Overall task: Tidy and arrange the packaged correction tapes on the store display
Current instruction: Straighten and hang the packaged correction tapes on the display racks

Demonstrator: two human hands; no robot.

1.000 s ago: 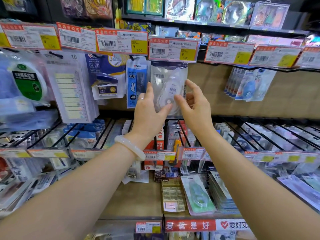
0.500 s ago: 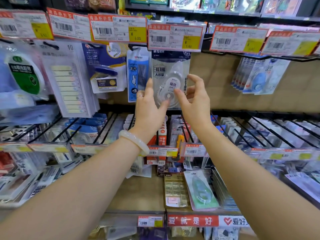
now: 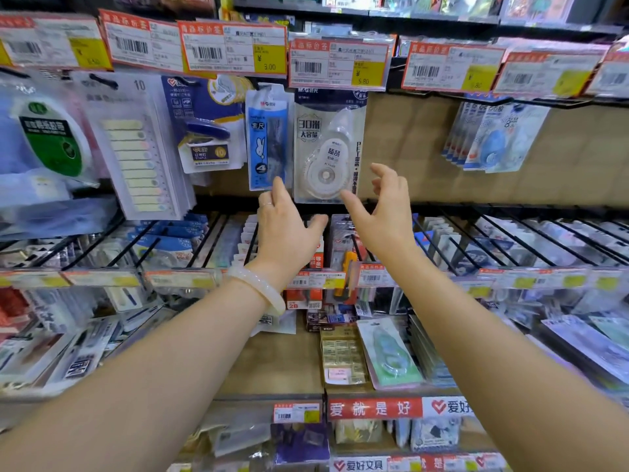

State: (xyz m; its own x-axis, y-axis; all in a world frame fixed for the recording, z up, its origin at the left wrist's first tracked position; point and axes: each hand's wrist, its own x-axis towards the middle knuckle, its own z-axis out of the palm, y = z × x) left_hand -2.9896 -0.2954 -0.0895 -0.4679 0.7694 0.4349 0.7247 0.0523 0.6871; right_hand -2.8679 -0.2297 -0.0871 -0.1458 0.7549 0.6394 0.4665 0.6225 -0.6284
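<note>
**Hands let go of the tape pack**

Two hands are up. The left hand and right hand hold nothing, fingers loose. Before, they touched the correction tape pack; now they sit lower. One pack shows on its hook; any behind are hidden. Price tags look blurry.

A stapler pack hung on the pegboard; sticky index tabs hung left of it, a rabbit-printed blue pack right, price tags above.
</note>
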